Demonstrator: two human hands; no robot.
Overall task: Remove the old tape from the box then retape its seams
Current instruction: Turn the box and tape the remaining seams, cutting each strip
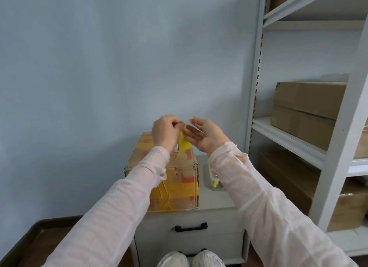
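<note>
Yellow tape (184,143) hangs downward over box (179,179), left hand (164,131) pinching its top, right hand (205,135) open-palmed beside.

Both hands are up over the box (179,179), which sits on the tabletop (205,201) of a little grey drawer unit. The left hand (165,131) pinches a crumpled piece of yellow tape (184,144). The right hand (205,134) is palm-up with the fingers straight, right at the tape, though I can't tell if they touch. The box has yellow bands across its top and front. A clear container (214,180) stands just beside it, and a shelf rack (286,136) with cardboard cartons (306,107) is off to the right.
</note>
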